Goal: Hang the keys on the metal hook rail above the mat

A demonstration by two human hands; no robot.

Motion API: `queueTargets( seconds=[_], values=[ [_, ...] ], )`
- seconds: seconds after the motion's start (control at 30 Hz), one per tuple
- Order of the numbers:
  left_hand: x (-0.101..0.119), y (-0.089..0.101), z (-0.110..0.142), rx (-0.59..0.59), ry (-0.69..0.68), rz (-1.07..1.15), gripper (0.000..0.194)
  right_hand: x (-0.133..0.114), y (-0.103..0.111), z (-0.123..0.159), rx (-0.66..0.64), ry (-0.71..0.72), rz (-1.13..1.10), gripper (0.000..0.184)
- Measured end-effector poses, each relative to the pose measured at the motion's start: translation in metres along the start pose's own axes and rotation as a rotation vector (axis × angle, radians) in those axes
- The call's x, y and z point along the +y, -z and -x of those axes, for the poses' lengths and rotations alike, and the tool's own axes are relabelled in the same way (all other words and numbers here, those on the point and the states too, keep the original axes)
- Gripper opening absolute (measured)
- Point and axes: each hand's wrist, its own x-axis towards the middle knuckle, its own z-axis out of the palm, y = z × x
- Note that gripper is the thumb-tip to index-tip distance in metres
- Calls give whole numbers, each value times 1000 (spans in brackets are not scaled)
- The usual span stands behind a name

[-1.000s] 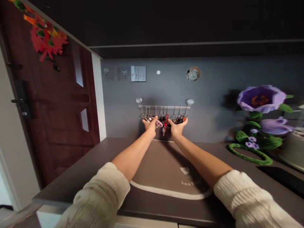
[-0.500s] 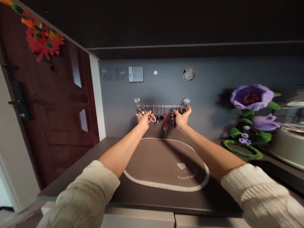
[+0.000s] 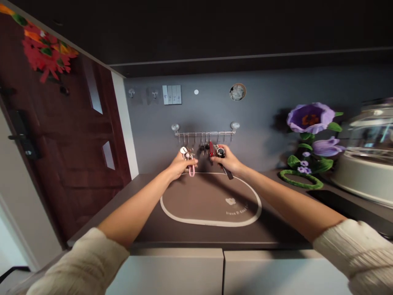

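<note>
My left hand (image 3: 180,164) is closed round a bunch of keys (image 3: 186,152), from which a pink loop (image 3: 192,171) dangles. Below the right part of the rail, my right hand (image 3: 229,160) grips another bunch of keys (image 3: 220,152) with a ring and a dark strip hanging down. A clear hook rail (image 3: 204,133) is fixed to the grey wall by two suction cups. Between my hands, dark keys (image 3: 204,147) and a red keyring (image 3: 211,150) hang from its hooks. The outer hooks beside them carry nothing. Some fingers of both hands are hidden behind the keys.
A brown oval mat (image 3: 196,196) with a pale border lies on the dark counter (image 3: 144,229). At the right stand purple knitted flowers (image 3: 311,119), a white appliance (image 3: 359,176) and a black flat object (image 3: 344,207). A shelf (image 3: 215,32) overhangs; a brown door (image 3: 82,164) is at left.
Both hands have lifted keys off the outer hooks and drawn back from the rail towards me. The dark keys and red keyring stay hanging in the middle. My view has shifted right.
</note>
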Motion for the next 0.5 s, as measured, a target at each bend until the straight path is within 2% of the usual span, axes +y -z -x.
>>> queueTargets(
  seconds=[0.1, 0.23, 0.3, 0.37, 0.4, 0.5],
  values=[
    [-17, 5, 22, -117, 62, -231, 56, 9, 1, 18, -170, -8, 248, 58],
    [-29, 13, 38, -319, -21, -537, 48, 5, 6, 25, -305, 72, 541, 48],
    [-30, 16, 41, -343, -90, -717, 45, 1, 8, 19, -314, 49, 578, 44],
    [-30, 16, 43, -322, -163, -841, 46, 0, 7, 7, -215, -1, 547, 44],
    [-30, 16, 44, -328, -198, -880, 48, 0, 4, -1, -116, -30, 522, 47],
    [-32, 14, 48, -429, -292, -969, 61, 8, -12, -28, 158, -63, 387, 67]
  ],
)
